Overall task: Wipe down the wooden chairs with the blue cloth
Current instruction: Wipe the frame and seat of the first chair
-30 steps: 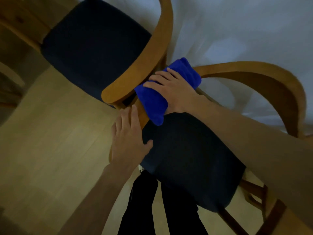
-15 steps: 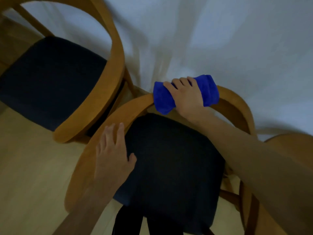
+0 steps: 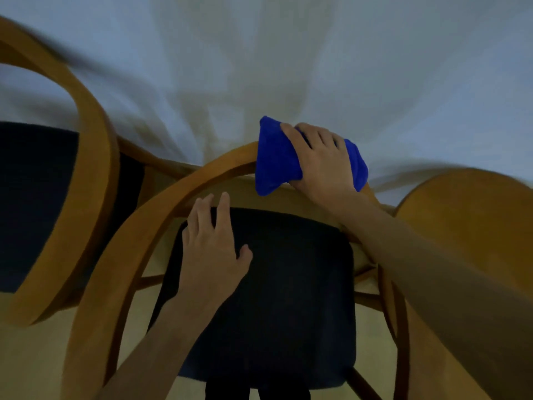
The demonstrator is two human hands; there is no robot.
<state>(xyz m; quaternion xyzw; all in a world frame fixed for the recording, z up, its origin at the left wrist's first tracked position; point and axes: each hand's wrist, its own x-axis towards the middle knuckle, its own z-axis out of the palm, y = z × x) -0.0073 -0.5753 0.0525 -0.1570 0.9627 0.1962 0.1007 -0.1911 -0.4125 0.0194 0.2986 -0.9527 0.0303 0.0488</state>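
A wooden chair (image 3: 150,226) with a curved backrest and a dark blue seat cushion (image 3: 282,298) stands directly below me. My right hand (image 3: 320,166) holds the folded blue cloth (image 3: 277,163), fingers wrapped over it, and presses it on the top of the curved back rail. My left hand (image 3: 213,243) hovers over the seat's left side with fingers straight and spread, holding nothing; whether it touches the rail is unclear.
A second wooden chair (image 3: 98,174) with a dark seat stands at the left, its curved back close to the first. Part of a third wooden chair back (image 3: 467,220) shows at the right. A white tablecloth (image 3: 288,67) hangs behind. Pale floor lies below.
My right hand has slid the blue cloth rightward along the curved back rail. The view shifted so the chair sits centred. My left hand moved from the chair's left edge to over the seat.
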